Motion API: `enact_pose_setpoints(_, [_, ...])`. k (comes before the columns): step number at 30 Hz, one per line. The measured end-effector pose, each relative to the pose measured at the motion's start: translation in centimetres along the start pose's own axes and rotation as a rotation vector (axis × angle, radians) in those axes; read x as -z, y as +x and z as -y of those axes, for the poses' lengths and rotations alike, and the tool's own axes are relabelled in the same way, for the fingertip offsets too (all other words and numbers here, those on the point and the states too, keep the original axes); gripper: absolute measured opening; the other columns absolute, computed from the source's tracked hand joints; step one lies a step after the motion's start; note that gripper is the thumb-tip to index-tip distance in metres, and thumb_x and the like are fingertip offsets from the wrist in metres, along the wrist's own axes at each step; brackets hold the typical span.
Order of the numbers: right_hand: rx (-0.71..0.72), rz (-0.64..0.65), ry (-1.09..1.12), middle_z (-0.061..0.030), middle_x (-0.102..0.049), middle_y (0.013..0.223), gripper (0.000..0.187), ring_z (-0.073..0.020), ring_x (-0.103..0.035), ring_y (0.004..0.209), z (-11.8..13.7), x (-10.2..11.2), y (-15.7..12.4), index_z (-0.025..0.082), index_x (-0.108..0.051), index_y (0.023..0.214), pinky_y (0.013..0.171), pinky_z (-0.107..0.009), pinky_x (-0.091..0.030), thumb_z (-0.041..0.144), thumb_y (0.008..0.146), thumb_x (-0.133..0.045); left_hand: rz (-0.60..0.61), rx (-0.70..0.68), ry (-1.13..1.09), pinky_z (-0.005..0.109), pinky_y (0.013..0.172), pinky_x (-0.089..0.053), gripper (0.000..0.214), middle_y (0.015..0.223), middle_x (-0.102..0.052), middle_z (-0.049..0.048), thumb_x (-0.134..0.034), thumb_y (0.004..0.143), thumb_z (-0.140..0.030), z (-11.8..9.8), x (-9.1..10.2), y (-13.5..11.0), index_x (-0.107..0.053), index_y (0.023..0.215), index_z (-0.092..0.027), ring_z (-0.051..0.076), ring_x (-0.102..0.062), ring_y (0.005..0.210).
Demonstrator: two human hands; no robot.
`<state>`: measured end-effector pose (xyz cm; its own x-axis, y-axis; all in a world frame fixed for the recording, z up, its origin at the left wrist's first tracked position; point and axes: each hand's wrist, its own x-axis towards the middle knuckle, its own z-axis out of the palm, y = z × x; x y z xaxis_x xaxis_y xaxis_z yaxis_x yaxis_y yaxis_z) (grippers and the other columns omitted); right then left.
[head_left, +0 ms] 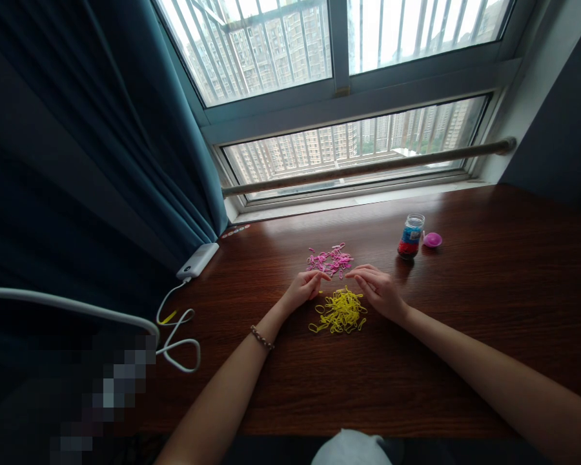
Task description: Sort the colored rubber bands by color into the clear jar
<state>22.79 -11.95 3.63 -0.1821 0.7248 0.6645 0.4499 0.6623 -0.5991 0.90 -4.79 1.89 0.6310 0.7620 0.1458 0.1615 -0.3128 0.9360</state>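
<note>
A heap of small yellow elastic bands [339, 312] lies on the dark wooden table [465, 310], with a heap of pink bands [330, 260] just behind it. My left hand [304, 287] rests left of the yellow heap, fingers curled and pinched near the pink bands. My right hand [378, 289] rests on the right, fingertips pressed together beside the pink heap. What either pinch holds is too small to name.
A small clear jar [411, 236] with red and blue contents stands behind my right hand, its pink lid [432, 240] beside it. A white power bank [198, 259] with a looping white cable [177, 336] sits at the left edge by the teal curtain [126, 148]. A window runs along the back.
</note>
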Motion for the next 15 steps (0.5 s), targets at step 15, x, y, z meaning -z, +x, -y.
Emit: enact_pose_setpoints(15, [-0.13,0.008,-0.094,-0.0063,-0.065,0.083,0.025,-0.0184,-0.058,0.081,-1.4,-0.4,-0.3,0.018,-0.064,0.085,0.075,-0.031,-0.044,0.026,0.088,-0.04,-0.043,0.008,0.113,0.018,0.043,-0.028,0.049,0.042,-0.037,-0.0062,-0.031,0.086,-0.048,-0.4,-0.2,-0.2,-0.06,0.091,-0.008,0.005,-0.031,0.038])
